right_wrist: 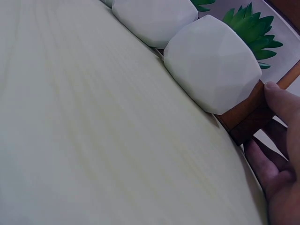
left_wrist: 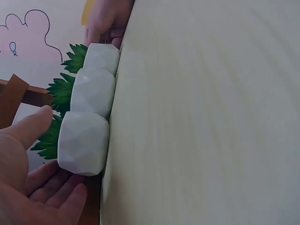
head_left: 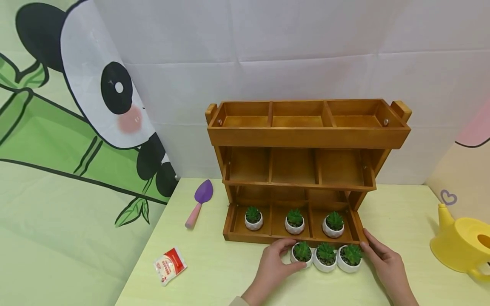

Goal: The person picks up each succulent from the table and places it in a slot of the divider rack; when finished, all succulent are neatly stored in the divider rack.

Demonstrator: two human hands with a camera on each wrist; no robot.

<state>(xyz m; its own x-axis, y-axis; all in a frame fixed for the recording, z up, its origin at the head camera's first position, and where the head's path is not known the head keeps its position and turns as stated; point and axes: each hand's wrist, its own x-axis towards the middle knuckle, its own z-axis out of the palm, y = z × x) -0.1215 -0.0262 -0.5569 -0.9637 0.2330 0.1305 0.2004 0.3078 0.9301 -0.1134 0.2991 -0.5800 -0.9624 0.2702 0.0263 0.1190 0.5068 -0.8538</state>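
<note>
A white faceted pot with a green succulent stands leftmost in a row of three on the table. My left hand is spread around it, thumb in front and fingers on the shelf side. In the left wrist view the thumb stands slightly apart from this pot. Touching it are the middle pot and then the right pot. My right hand holds the front right corner of the wooden tiered shelf, thumb and fingers on either side, beside the right pot.
Three similar potted succulents occupy the shelf's lowest tier, one per compartment. A purple trowel with a pink handle and a red-and-white packet lie left. A yellow watering can stands right. A cloth backdrop hangs behind.
</note>
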